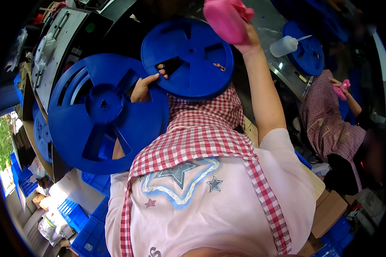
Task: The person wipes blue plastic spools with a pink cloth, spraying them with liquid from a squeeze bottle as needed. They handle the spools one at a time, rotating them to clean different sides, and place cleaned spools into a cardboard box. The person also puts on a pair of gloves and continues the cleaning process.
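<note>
Two large blue plastic reel discs with wedge-shaped cutouts are in front of me. The near disc (68,132) is at the left, its raised round hub facing up, and it covers most of my left forearm. The far disc (193,79) is above my lap. My left hand (140,89) shows between them, its fingers closed around the far disc's edge and through a cutout; part of the hand is hidden. My right hand (249,42) is raised at the top, closed on a bunched pink cloth (225,21), apart from both discs.
A metal workbench (266,10) holds a white squeeze bottle (284,46) and another blue disc (309,60). At right a co-worker's hand (341,88) holds pink cloth. Blue crates (90,231) stand lower left, cardboard boxes (330,212) lower right. Grey machinery (58,43) stands upper left.
</note>
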Tool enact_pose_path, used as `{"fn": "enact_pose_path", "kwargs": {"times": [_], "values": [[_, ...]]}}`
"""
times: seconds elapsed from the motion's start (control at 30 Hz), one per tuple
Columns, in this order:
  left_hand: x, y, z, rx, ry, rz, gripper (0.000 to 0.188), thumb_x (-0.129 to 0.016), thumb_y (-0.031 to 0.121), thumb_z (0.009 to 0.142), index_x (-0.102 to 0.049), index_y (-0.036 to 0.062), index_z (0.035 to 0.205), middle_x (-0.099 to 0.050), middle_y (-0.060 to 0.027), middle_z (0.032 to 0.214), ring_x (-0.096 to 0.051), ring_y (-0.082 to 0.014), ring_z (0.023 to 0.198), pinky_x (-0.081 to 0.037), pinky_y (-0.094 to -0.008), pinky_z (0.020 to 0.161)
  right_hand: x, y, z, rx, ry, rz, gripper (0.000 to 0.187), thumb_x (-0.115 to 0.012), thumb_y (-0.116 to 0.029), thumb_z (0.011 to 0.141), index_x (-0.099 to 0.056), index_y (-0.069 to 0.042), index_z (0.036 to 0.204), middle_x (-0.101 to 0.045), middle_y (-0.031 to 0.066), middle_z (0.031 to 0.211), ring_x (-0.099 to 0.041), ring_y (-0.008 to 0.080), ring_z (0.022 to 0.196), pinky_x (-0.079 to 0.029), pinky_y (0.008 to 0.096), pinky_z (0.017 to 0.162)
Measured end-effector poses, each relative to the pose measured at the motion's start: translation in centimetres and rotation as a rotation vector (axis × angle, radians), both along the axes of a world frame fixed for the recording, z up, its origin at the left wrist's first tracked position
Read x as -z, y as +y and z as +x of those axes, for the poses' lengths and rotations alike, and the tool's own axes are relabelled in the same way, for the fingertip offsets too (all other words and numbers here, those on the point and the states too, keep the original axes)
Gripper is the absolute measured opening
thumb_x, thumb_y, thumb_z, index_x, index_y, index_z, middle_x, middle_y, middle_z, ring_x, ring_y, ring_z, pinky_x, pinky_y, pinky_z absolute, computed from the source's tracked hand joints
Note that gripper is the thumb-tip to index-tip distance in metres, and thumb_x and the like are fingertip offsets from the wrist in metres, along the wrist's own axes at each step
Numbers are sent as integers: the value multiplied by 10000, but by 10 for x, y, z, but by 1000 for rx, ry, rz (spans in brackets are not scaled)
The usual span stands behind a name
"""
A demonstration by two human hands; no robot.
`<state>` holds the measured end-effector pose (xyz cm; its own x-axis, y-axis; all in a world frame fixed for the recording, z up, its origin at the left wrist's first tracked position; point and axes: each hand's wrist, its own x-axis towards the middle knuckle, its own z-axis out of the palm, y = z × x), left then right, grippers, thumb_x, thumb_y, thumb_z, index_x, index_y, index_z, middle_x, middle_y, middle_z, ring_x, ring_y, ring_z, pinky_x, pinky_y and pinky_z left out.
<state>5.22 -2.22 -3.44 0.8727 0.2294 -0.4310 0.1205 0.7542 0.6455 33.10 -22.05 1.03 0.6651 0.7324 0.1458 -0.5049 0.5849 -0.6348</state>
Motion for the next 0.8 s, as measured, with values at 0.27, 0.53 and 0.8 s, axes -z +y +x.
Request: {"fn": "enact_pose_path", "kwargs": {"times": [0.27, 0.53, 0.8], "values": [[11, 3, -7, 27, -2, 8, 259, -575, 4, 834, -587, 26, 1092, -659, -126, 1013, -637, -266, 948, -491, -429, 914, 124, -31, 72, 600, -132, -708, 190, -730, -130, 800, -656, -14, 931, -663, 32, 835, -618, 111, 746, -484, 239, 653], [15, 6, -15, 51, -7, -90, 220, -536, -6, 858, -566, 19, 1074, -626, -99, 993, -617, -248, 952, -503, -390, 888, 82, 8, 35, 761, -919, -1076, 403, -777, -328, 723, -634, -121, 1038, -684, 157, 902, -669, 329, 834, -518, 381, 731], [2, 2, -20, 74, -21, -110, 284, -538, -5, 849, -510, -12, 1132, -609, -82, 978, -597, -223, 952, -494, -355, 863, 124, 67, 49, 396, -1134, -1319, 433, -734, -286, 740, -597, -145, 1126, -646, 170, 1059, -599, 370, 1009, -485, 421, 848]]}}
